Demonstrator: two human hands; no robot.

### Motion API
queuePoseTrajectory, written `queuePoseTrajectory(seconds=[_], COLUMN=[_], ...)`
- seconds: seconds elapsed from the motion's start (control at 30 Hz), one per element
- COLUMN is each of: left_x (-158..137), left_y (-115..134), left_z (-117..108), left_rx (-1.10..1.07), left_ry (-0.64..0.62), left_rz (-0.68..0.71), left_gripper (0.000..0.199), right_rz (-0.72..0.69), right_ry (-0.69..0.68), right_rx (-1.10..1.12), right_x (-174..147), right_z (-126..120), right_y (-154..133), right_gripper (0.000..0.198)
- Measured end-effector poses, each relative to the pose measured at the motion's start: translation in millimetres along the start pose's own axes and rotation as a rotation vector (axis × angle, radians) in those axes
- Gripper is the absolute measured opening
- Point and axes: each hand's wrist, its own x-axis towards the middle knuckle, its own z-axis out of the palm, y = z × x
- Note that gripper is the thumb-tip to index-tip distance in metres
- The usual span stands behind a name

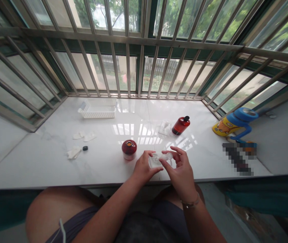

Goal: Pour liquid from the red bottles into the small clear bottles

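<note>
My left hand (144, 167) grips the body of a small clear plastic bottle (154, 162), tilted to the right near the counter's front edge. With thumb and fingers closed, my right hand (180, 167) pinches the translucent top (167, 156) at the bottle's neck. Whether that top is fixed to the neck cannot be made out. Just left of my hands stands a dark red, see-through bottle (129, 151) without a cap, its round mouth facing up. A loose black cap (85, 148) lies farther left.
A second red bottle (181, 126), black-capped, stands behind my hands beside a clear plastic container (164, 128). Crumpled white tissues (74, 153) lie at the left. A white basket (98, 111) is at the back, and a blue-and-yellow flask (235, 123) at the right. Window bars bound the white counter.
</note>
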Motion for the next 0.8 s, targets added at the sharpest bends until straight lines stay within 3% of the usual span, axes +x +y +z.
queuePoseTrajectory(seconds=[0.33,0.57,0.67,0.8], left_x=[0.0,-0.1,-0.4,-4.1], left_y=[3.4,4.3,3.1,0.0], left_z=[-2.2,-4.1,-3.0,-2.4], left_rx=[-0.023,-0.022,-0.017,0.050], left_ry=[0.000,-0.012,-0.012,-0.008], left_rz=[-0.018,-0.023,-0.027,0.049], left_gripper=[0.068,0.076,0.084,0.107], right_rz=[0.035,0.066,0.056,0.060], right_ry=[0.046,0.219,0.276,0.217], right_rx=[0.027,0.136,0.041,-0.243], right_x=[-0.1,15.0,28.2,49.7], right_z=[-6.0,-28.6,-42.1,-53.8], right_y=[1.3,23.9,48.2,81.5], right_gripper=[0.062,0.059,0.059,0.049])
